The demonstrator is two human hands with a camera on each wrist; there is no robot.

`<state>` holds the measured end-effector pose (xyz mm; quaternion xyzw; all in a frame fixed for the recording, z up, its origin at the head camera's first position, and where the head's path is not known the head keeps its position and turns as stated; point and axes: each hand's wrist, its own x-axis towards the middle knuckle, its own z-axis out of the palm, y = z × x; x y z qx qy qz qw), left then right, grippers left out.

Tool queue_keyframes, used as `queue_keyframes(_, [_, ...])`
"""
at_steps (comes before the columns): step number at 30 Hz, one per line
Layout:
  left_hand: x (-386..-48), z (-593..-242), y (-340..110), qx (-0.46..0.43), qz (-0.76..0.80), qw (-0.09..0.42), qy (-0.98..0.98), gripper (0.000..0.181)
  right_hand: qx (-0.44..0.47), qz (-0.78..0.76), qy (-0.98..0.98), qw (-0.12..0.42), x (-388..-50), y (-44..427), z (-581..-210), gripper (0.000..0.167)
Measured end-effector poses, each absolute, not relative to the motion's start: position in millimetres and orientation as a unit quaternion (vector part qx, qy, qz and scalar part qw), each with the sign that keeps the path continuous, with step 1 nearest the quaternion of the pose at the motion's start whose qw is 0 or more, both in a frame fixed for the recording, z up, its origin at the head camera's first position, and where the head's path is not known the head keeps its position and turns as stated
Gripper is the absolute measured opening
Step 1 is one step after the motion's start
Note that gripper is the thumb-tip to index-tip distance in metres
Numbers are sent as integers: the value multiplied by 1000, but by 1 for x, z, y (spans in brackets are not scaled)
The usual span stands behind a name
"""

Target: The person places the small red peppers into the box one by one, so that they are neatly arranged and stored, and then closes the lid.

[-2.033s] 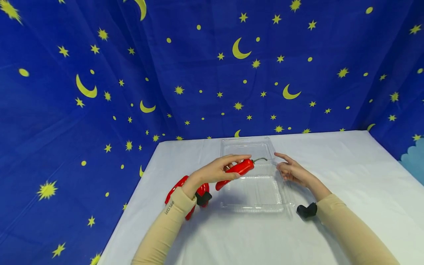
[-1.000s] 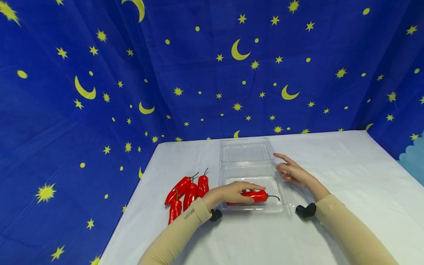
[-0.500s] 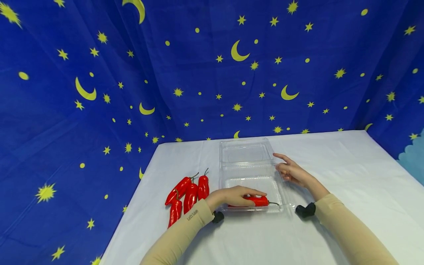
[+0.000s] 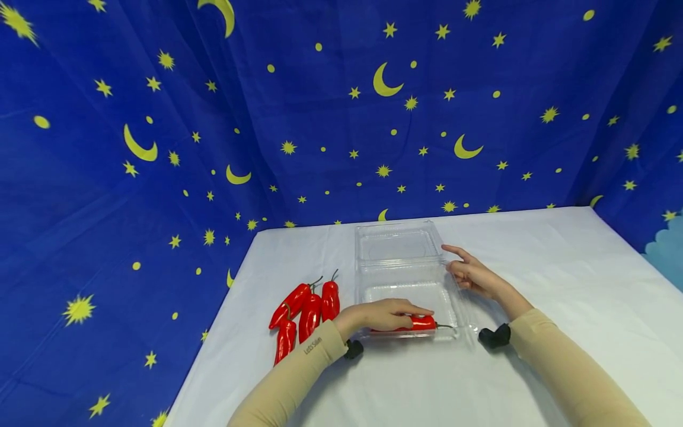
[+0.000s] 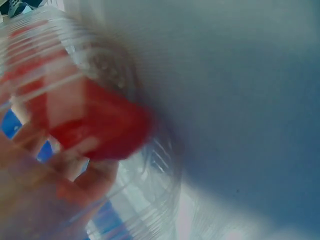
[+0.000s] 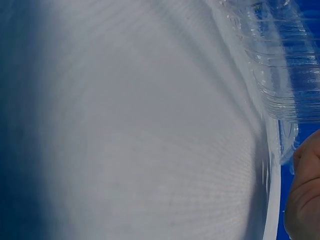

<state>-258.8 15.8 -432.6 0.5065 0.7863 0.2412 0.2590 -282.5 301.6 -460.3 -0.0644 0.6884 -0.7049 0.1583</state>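
A clear plastic container (image 4: pixel 408 293) lies open on the table, its lid (image 4: pixel 397 244) folded back toward the curtain. Inside its near edge lies a red pepper (image 4: pixel 423 323), stem to the right, also visible through the ribbed wall as a red pepper (image 5: pixel 100 120) in the left wrist view. The left hand (image 4: pixel 381 315) holds this pepper from above, fingers and thumb around it. At the container's right side, near the hinge, the right hand (image 4: pixel 477 279) grips the rim with its index finger stretched out; the right wrist view shows only part of that hand (image 6: pixel 305 192).
Several red peppers (image 4: pixel 310 314) lie grouped on the white-covered table (image 4: pixel 395 385), left of the container and partly behind the left sleeve. A blue curtain (image 4: pixel 320 107) with yellow moons and stars stands behind and at both sides.
The left hand has carried its pepper from above the container down inside, against the near edge, and has barely moved in the last half second. The right hand has stayed in place.
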Motion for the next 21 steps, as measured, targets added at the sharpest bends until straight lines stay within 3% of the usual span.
queue_keyframes(12, [-252, -417, 8, 535, 287, 215, 765, 45, -64, -701, 692, 161, -283, 299, -461, 68])
queue_keyframes(21, [-251, -379, -17, 538, 389, 115, 739, 47, -54, -694, 700, 158, -283, 298, -458, 70])
